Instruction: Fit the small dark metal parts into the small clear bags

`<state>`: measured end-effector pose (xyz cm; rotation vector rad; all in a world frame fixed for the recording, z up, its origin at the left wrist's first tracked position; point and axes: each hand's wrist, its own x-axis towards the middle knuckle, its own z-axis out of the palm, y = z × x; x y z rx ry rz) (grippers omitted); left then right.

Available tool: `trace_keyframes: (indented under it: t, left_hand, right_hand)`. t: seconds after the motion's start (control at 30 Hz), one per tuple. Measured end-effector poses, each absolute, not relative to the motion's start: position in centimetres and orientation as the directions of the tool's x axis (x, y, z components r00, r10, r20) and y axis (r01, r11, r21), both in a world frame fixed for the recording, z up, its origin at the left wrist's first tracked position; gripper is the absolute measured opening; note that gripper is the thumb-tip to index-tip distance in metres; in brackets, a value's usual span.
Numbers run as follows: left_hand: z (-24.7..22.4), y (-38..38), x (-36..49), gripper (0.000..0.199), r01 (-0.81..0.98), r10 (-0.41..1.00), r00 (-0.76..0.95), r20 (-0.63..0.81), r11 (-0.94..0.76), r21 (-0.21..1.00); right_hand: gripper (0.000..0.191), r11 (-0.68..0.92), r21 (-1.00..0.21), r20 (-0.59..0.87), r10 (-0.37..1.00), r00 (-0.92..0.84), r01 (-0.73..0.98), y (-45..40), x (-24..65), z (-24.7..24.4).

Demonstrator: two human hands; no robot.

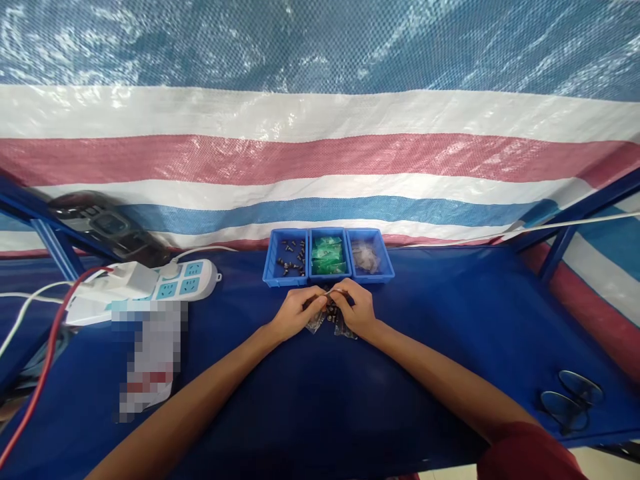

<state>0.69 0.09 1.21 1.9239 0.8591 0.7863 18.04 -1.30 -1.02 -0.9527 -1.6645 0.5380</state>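
Note:
My left hand (299, 312) and my right hand (356, 308) meet just in front of three joined blue bins. Both have thumb and fingers pinched on a small thin item (331, 291), too small to identify. Beneath them on the dark blue table lie small clear bags (345, 327) and some little dark metal parts (331, 313), partly hidden by the hands. The left bin (271, 265) holds several dark screws (287, 265). Green packets (327, 256) fill the middle one, and clear plastic bags (366, 257) lie in the right one.
A white power strip (203, 280) with plugs and red and white cables sits at the left, a dark device (113, 227) behind it. Nearer is a pixelated object (155, 360). Eyeglasses (570, 400) lie at the right front. Striped sheeting (320, 157) hangs behind the table (320, 413).

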Motion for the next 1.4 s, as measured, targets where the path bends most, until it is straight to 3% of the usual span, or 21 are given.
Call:
trace_keyframes:
  t: [0.63, 1.23, 1.4]
  left_hand:
    - [1.3, -0.5, 0.6, 0.037, 0.252, 0.821, 0.522, 0.230, -0.406, 0.879]
    - [0.9, -0.2, 0.7, 0.029, 0.371, 0.798, 0.517, 0.310, -0.535, 0.759]
    - [0.3, 0.1, 0.7, 0.020, 0.423, 0.762, 0.510, 0.398, -0.626, 0.655]
  right_hand:
    - [0.024, 0.603, -0.691, 0.618, 0.779, -0.108, 0.399, -1.2, 17.8, -1.2]
    - [0.024, 0.580, -0.723, 0.581, 0.805, -0.124, 0.375, -1.2, 18.0, -0.8]
    - [0.024, 0.557, -0.744, 0.551, 0.824, -0.132, 0.370, -1.1, 18.1, -0.5]
